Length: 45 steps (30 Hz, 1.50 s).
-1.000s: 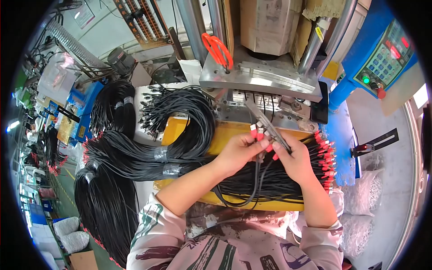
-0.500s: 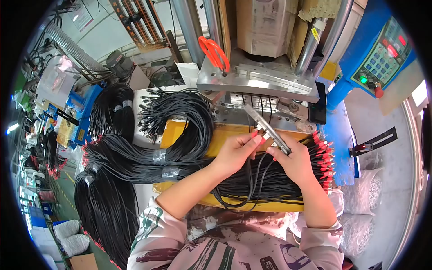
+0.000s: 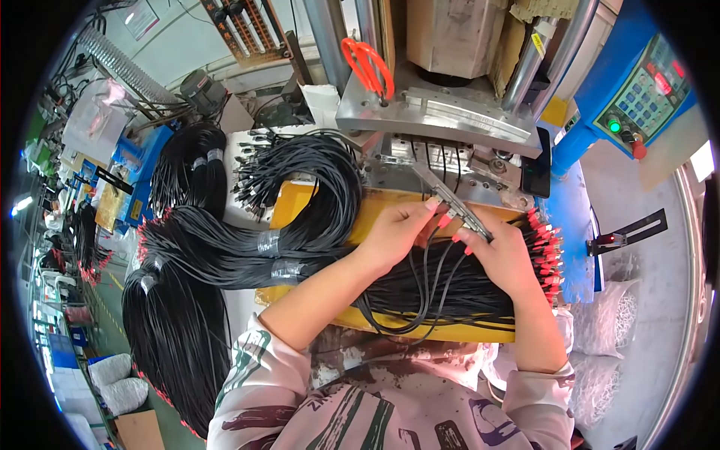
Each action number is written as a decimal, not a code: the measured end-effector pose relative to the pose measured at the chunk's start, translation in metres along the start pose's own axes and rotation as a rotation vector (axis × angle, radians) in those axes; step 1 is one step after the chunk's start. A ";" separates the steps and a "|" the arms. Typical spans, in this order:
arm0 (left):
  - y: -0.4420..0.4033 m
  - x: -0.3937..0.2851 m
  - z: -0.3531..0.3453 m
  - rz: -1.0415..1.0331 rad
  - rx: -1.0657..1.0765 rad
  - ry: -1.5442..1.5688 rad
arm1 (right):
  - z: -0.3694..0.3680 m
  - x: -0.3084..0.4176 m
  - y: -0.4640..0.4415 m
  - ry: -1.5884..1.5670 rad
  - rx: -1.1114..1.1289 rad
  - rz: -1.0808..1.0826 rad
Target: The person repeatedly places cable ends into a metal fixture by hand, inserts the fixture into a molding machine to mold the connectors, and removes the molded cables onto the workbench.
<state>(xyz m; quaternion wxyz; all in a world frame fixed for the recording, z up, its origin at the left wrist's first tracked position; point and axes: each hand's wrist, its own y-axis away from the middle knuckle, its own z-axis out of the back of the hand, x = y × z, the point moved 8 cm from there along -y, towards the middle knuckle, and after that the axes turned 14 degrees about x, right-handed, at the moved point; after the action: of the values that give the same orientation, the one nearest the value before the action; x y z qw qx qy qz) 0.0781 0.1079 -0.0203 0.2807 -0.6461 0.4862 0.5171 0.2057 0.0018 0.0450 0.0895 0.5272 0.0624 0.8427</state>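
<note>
My right hand [image 3: 501,253] is closed around the lower end of a slim metal bar [image 3: 444,192], which tilts from upper left to lower right. Small fittings sit along the bar's edge. My left hand [image 3: 399,231] pinches a red-tipped cable end [image 3: 444,220] against the bar; the exact contact is partly hidden by the fingers. Another red tip shows by my right thumb. From the bar, thin black cables [image 3: 424,289] loop down over a thick bundle of black cables [image 3: 457,300] with red ends, lying on a yellow board [image 3: 472,331].
Behind my hands stands a press with a steel plate [image 3: 442,112] and a lower mold [image 3: 480,180]. A phone [image 3: 536,166] leans at its right, below a blue control panel [image 3: 637,101]. Coiled black cables [image 3: 330,180] lie left, and more cables [image 3: 176,337] hang off the edge.
The view has shifted slightly. My left fingertips have moved up closer against the metal bar with the cable end. My right hand still holds the bar, and a red tip now shows by its thumb.
</note>
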 end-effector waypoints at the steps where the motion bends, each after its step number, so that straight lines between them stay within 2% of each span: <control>1: 0.000 -0.002 0.003 0.002 -0.004 0.003 | -0.003 -0.005 0.005 -0.001 0.005 -0.001; 4: 0.005 -0.026 0.035 -0.195 -0.297 -0.027 | 0.003 -0.008 0.038 0.516 -0.294 0.163; 5: -0.003 -0.030 0.035 -0.198 -0.296 -0.019 | 0.001 -0.010 0.040 0.524 -0.291 0.160; 8: -0.023 -0.030 0.042 0.011 -0.621 0.044 | 0.007 -0.016 0.047 0.401 -0.350 0.145; 9: -0.043 -0.027 0.048 0.007 -0.619 0.049 | 0.012 -0.016 0.041 0.408 -0.350 0.145; 11: -0.107 0.006 0.021 0.153 0.034 0.531 | 0.019 -0.007 -0.004 0.613 -0.160 0.186; 15: -0.109 0.011 0.039 0.145 -0.114 0.449 | 0.079 -0.020 -0.103 0.782 -0.350 -0.079; 17: -0.103 0.012 0.040 0.152 -0.114 0.489 | 0.106 -0.033 -0.136 0.847 -0.583 0.182; 18: -0.101 0.011 0.041 0.160 -0.113 0.526 | 0.116 -0.049 -0.153 0.853 -0.587 0.196; 20: -0.103 0.004 0.048 0.160 -0.116 0.557 | 0.134 -0.079 -0.181 0.628 -0.556 0.158; 23: -0.110 -0.018 0.057 -0.087 -0.091 0.439 | 0.144 -0.129 -0.204 0.273 -0.497 0.071; 25: -0.090 -0.020 0.043 -0.030 -0.117 0.458 | 0.142 -0.135 -0.202 0.039 -0.456 0.012; 27: -0.063 -0.020 0.022 0.075 -0.161 0.494 | 0.111 -0.135 -0.183 -0.584 -0.306 -0.013; 29: -0.025 -0.014 -0.003 0.176 -0.159 0.574 | 0.089 -0.111 -0.140 -0.482 -0.308 -0.176; 30: -0.014 -0.008 -0.005 0.177 -0.160 0.571 | 0.079 -0.095 -0.123 -0.484 -0.308 -0.174; 33: 0.018 0.008 -0.015 0.218 -0.137 0.637 | 0.062 -0.044 -0.088 0.020 -0.314 -0.109; 34: 0.030 0.008 -0.019 0.209 -0.155 0.621 | 0.059 -0.048 -0.085 0.015 -0.315 -0.102; 37: 0.064 0.011 -0.031 0.196 -0.199 0.583 | 0.046 -0.041 -0.085 0.419 -0.376 0.065; 38: 0.072 0.009 -0.035 0.143 -0.177 0.522 | 0.045 -0.036 -0.086 0.417 -0.373 0.077; 41: 0.093 0.005 -0.041 0.030 -0.140 0.395 | 0.035 -0.025 -0.092 0.653 -0.228 -0.083; 42: 0.094 0.001 -0.045 -0.021 -0.117 0.320 | 0.032 -0.022 -0.098 0.658 -0.229 -0.066; 45: 0.096 -0.007 -0.052 -0.128 -0.071 0.154 | -0.003 -0.001 -0.113 0.586 -0.059 0.399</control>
<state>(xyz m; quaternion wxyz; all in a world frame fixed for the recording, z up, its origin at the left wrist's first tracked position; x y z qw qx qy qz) 0.0108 0.0299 0.0161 0.2519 -0.7230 0.4457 0.4639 0.2129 0.1122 0.0206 -0.0834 0.2622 -0.0435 0.9604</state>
